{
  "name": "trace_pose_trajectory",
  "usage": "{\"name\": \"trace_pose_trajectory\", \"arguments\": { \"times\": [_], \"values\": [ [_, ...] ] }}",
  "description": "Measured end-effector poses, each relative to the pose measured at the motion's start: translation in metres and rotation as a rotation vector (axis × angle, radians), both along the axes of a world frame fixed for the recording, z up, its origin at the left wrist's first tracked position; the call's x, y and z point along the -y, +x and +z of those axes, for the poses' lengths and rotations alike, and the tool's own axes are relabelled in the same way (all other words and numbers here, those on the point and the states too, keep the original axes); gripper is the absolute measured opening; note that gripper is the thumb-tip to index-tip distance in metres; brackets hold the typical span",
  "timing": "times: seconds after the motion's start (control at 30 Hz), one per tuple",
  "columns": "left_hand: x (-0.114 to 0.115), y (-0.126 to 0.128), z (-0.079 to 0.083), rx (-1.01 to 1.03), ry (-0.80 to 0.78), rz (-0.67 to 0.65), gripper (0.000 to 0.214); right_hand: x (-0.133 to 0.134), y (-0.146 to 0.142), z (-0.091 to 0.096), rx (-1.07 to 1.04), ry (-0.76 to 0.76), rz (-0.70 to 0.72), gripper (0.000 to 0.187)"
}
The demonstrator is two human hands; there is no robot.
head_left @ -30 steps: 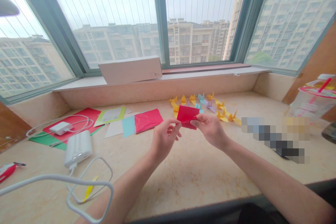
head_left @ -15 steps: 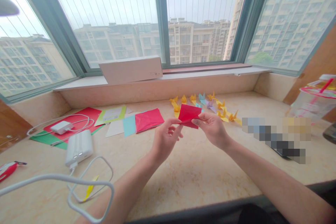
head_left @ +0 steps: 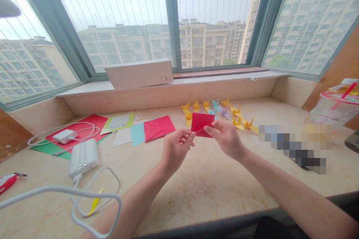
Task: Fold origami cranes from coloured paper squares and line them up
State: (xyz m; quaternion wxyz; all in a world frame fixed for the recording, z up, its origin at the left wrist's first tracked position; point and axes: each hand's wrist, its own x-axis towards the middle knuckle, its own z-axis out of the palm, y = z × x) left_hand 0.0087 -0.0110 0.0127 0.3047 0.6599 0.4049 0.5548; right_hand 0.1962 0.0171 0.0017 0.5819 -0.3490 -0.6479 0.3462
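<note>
Your left hand (head_left: 176,149) and right hand (head_left: 226,140) reach in from below, bent inward, holding a folded red paper (head_left: 202,124) up between them, above the speckled stone bench (head_left: 202,183). Each grip is a thumb-and-finger pinch on the thin, creased paper: left at its lower-left corner, right near its right edge. Small yellow paper cranes (head_left: 188,117) lie just behind it, and a flat red sheet (head_left: 158,127) lies off to the left.
</note>
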Motion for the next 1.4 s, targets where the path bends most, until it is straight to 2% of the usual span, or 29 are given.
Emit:
{"name": "trace_pose_trajectory", "arguments": {
  "times": [0.17,0.3,0.5,0.57,0.67,0.8,0.87,1.0,1.07,1.2,1.4],
  "values": [
    [0.002,0.005,0.002,0.109,-0.054,-0.017,0.019,0.003,-0.006,-0.002,-0.112,-0.038,0.059,0.024],
    [0.004,0.008,0.003,0.174,-0.108,-0.032,0.019,0.003,-0.008,-0.003,-0.128,-0.015,0.042,0.023],
    [0.003,0.009,0.005,0.316,-0.157,-0.128,0.038,0.004,-0.008,-0.003,-0.122,0.011,0.039,0.024],
    [0.003,0.008,0.005,0.294,-0.187,-0.163,0.038,0.005,-0.009,-0.003,-0.121,0.025,0.044,0.022],
    [0.002,0.008,0.002,0.231,-0.221,-0.217,0.025,0.006,-0.011,-0.003,-0.109,0.043,0.041,0.022],
    [0.001,0.007,0.0,0.179,-0.211,-0.202,0.023,0.008,-0.012,-0.001,-0.156,-0.012,0.036,0.024],
    [0.001,0.007,0.0,0.152,-0.206,-0.194,0.024,0.009,-0.012,0.002,-0.218,-0.068,0.066,0.032],
    [0.001,0.008,0.0,0.16,-0.194,-0.196,0.025,0.009,-0.013,0.006,-0.244,-0.132,0.104,0.062],
    [0.001,0.009,-0.002,0.183,-0.189,-0.177,0.026,0.008,-0.013,0.006,-0.251,-0.145,0.128,0.066],
    [0.0,0.011,-0.004,0.203,-0.181,-0.119,0.028,0.003,-0.011,0.001,-0.211,-0.142,0.158,0.055],
    [-0.004,0.001,0.002,0.093,-0.171,-0.111,0.024,0.004,-0.007,0.001,-0.011,-0.002,0.038,0.042]
  ]
}}
